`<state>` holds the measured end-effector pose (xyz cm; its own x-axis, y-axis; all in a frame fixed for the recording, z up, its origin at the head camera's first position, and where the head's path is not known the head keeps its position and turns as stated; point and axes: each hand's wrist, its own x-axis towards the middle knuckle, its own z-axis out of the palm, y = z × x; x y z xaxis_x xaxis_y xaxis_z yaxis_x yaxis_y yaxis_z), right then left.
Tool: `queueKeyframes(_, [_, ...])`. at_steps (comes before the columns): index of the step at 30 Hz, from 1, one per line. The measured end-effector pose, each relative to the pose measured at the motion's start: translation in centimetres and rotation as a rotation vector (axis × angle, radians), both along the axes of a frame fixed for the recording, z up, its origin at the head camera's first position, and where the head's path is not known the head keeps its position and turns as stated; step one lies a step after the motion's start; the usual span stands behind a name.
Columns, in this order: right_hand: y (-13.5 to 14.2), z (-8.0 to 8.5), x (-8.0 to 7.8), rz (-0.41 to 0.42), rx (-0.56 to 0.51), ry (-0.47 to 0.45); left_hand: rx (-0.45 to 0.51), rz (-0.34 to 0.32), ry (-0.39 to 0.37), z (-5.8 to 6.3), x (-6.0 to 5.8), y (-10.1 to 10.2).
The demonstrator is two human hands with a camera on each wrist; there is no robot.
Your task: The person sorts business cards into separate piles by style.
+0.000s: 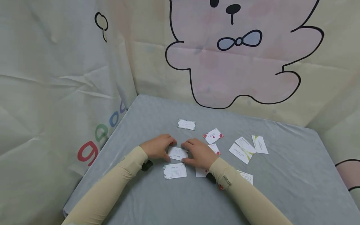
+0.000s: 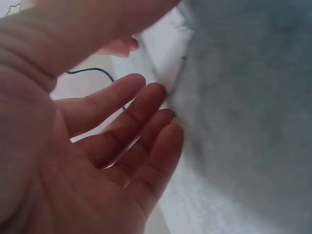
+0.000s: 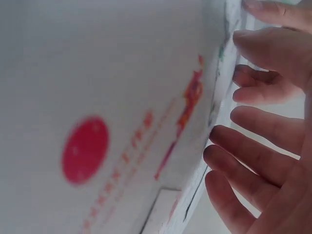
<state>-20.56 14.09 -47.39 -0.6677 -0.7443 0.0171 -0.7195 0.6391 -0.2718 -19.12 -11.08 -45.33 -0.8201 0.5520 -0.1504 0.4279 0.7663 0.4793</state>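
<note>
A white business card with a leafy border [image 1: 177, 153] lies between my two hands. On its left side is my left hand [image 1: 158, 147], thumb at the near corner and fingertips by the far one. My right hand [image 1: 201, 153] mirrors this along the right side. Both wrist views show loosely bent fingers, the left fingers [image 2: 158, 95] close to a card edge. Nearer me lies a matching card [image 1: 175, 171]; another leafy card [image 1: 186, 124] is farther back. Beneath the right wrist, a card with a red dot [image 3: 85, 151] is partly hidden by the forearm.
Right of my hands lie red-flowered cards [image 1: 213, 136] and several green-striped cards [image 1: 260, 144], some overlapping. One more card [image 1: 246, 177] sticks out beside the right sleeve. Grey cloth covers the table [image 1: 292, 175]; printed curtains [image 1: 152, 62] stand behind and at the sides.
</note>
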Motion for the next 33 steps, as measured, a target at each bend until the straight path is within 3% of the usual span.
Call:
queueKeyframes(6, [-0.2,-0.4,0.3,-0.008,-0.002,-0.004,0.011,0.028,-0.037,-0.2,0.0,0.2])
queueKeyframes(15, [-0.3,-0.3,-0.2,-0.006,0.026,0.004,-0.04,-0.005,-0.041,-0.4,-1.3,0.7])
queueKeyframes(18, [-0.3,0.2,-1.2,-0.011,0.039,0.026,-0.037,-0.006,-0.031,-0.4,-2.7,0.8])
queueKeyframes(23, [-0.6,1.0,-4.4,-0.079,0.042,0.063,-0.032,0.048,-0.004,-0.3,-6.1,1.1])
queueKeyframes(28, [-0.2,1.0,-7.9,-0.18,0.093,0.007,-0.058,0.099,0.032,-0.8,-9.6,2.1])
queueKeyframes(33, [0.1,0.3,-11.1,-0.265,0.103,-0.074,-0.067,0.178,0.047,-1.0,-11.6,2.7])
